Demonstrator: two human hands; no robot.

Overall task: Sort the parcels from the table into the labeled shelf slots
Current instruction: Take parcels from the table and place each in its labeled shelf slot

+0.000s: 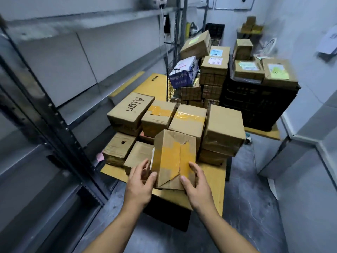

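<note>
The left hand [141, 179] and right hand [196, 183] gripped a yellow-taped parcel [173, 157] by its two sides, tilted at the near edge of the bench [213, 179], just before the stacked boxes [187, 117].

The word "Align" stands in dark letters on the top of a cardboard parcel [131, 108] at the rear left of the stack on the table [213, 179], with a line of small characters beside it too fine to read. Print on the blue-and-white carton [182, 73] in the wire basket [168, 84], a black mark [155, 77] on the yellow surface behind the stack, and the handwritten slips [216, 61] on the far boxes [207, 66] are illegible.
</note>
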